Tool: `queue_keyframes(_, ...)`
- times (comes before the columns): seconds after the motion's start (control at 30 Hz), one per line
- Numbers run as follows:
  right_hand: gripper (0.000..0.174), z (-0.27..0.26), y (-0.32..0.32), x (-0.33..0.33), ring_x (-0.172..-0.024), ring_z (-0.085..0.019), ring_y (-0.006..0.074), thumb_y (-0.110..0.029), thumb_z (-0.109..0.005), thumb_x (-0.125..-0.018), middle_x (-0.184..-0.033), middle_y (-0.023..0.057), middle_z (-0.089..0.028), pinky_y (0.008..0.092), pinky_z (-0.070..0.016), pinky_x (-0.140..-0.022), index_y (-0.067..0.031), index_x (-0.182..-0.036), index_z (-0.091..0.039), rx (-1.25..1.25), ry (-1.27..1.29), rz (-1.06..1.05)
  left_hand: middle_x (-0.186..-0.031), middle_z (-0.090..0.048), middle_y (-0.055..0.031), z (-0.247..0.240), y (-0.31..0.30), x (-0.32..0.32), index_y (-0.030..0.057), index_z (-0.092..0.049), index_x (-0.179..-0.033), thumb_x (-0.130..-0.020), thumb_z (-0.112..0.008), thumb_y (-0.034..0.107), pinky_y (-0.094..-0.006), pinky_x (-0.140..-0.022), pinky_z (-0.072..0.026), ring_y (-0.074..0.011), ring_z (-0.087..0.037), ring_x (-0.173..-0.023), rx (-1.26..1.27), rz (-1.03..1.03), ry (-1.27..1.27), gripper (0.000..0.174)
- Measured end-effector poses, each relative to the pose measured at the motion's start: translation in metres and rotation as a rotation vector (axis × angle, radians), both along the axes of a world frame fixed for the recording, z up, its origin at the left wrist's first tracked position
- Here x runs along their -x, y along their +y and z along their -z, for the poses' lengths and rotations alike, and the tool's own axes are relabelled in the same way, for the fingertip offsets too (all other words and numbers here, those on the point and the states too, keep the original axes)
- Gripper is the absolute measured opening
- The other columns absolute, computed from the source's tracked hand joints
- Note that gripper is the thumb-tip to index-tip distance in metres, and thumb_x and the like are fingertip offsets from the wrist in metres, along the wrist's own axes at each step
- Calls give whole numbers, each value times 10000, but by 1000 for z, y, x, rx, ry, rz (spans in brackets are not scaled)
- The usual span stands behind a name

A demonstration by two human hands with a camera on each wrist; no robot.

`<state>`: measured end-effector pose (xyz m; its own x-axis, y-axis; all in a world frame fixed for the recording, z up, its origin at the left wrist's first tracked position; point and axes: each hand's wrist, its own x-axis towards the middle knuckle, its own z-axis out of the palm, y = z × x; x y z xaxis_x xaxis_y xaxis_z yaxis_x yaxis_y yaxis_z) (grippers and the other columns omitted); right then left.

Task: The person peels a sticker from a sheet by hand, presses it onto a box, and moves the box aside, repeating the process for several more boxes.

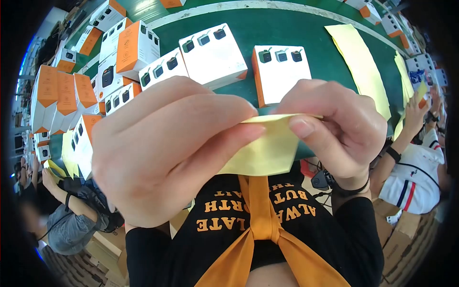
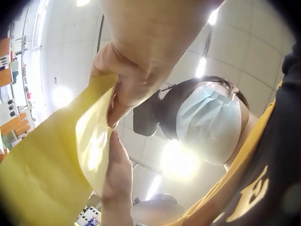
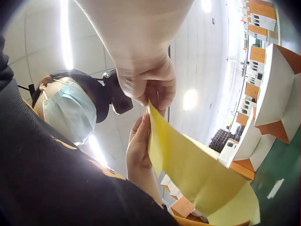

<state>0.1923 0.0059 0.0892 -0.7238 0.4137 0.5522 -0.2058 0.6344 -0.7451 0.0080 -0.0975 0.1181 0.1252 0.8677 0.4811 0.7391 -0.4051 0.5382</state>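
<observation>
Both hands hold a yellow sheet (image 1: 267, 155) up close in front of the chest, pinching its upper edge. My left hand (image 1: 162, 148) grips it between thumb and curled forefinger at the left in the head view. At the right, my right hand (image 1: 342, 126) pinches the same edge, its thumb pressed on the near face. The fingertips of the two hands are a short gap apart. In the left wrist view the sheet (image 2: 51, 160) hangs down with a glossy, light-reflecting strip near the pinched edge. The right wrist view shows the sheet (image 3: 197, 174) long and slightly bent.
Behind the hands, white and orange boxes (image 1: 213, 55) stand on a green table (image 1: 320, 57), with several more stacked at the left. Long yellow sheets (image 1: 361, 67) lie at the right. Other people sit on both sides, one in a white shirt (image 1: 416, 167) at the right.
</observation>
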Motion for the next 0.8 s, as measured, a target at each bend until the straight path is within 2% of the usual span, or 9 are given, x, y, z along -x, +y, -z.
queue_keyframes(0.17,85,-1,4,1,-595,-566,183,50,-577,-790,-735,147,-622,258,-438,-538,92,-864,-571,-219,-39,24,-664,-612,-117,-6,6,-6,-42,-648,-822,-692,-702,-40,-261,-483,-383,-178,-561,-555,10,4,95,141)
queue_keyframes(0.27,103,1,4,-1,-556,-545,184,34,-603,-769,-706,126,-614,255,-422,-525,74,-863,-585,-58,-76,-5,-642,-602,-104,4,7,-9,-37,-649,-806,-717,-697,5,-265,-453,-357,-157,-531,-517,-6,-15,59,110)
queue_keyframes(0.4,166,-4,1,-2,-617,-552,186,-30,-654,-772,-760,120,-619,263,-424,-563,63,-904,-617,-55,-198,73,-631,-584,-87,10,7,-9,-66,-630,-758,-727,-667,77,-236,-479,-322,-132,-508,-527,191,-12,-388,151)
queue_keyframes(0.5,420,6,11,2,-813,-566,216,-197,-774,-672,-976,109,-613,318,-460,-697,11,-1019,-662,-617,-37,251,-653,-583,-94,12,6,-6,-84,-623,-768,-721,-643,24,-242,-502,-325,-136,-499,-545,151,-24,-334,119)
queue_keyframes(0.53,437,-1,11,-2,-800,-577,241,-145,-781,-615,-979,113,-611,321,-476,-680,-12,-1017,-673,-881,-129,241,-661,-581,-95,13,6,-6,-86,-623,-779,-723,-630,1,-242,-510,-326,-134,-498,-559,134,-16,-304,104)
queue_keyframes(0.63,406,-11,16,-14,-809,-587,252,-92,-771,-593,-968,123,-617,308,-483,-652,-14,-980,-677,-1143,-303,174,-674,-579,-93,11,7,-10,-89,-624,-800,-723,-610,-38,-239,-524,-326,-130,-497,-581,129,-16,-283,93)
queue_keyframes(0.7,343,10,30,-9,-810,-601,261,-74,-759,-594,-956,134,-624,303,-494,-620,-14,-918,-663,-1289,64,141,-678,-578,-88,12,8,-12,-88,-625,-810,-723,-604,-54,-237,-530,-326,-127,-499,-589,142,-26,-296,96)
queue_keyframes(0.73,343,16,24,-6,-810,-601,261,-74,-759,-594,-956,134,-624,303,-494,-620,-14,-918,-663,-1286,61,140,-681,-575,-84,12,9,-12,-88,-626,-816,-730,-598,-49,-237,-534,-327,-127,-498,-592,142,-34,-297,98)
queue_keyframes(0.8,274,22,1,8,-823,-615,274,-60,-750,-612,-936,143,-629,312,-504,-604,-25,-860,-637,-954,131,421,-684,-572,-80,12,11,-11,-88,-628,-821,-737,-593,-44,-237,-538,-328,-127,-498,-595,145,-41,-301,101)
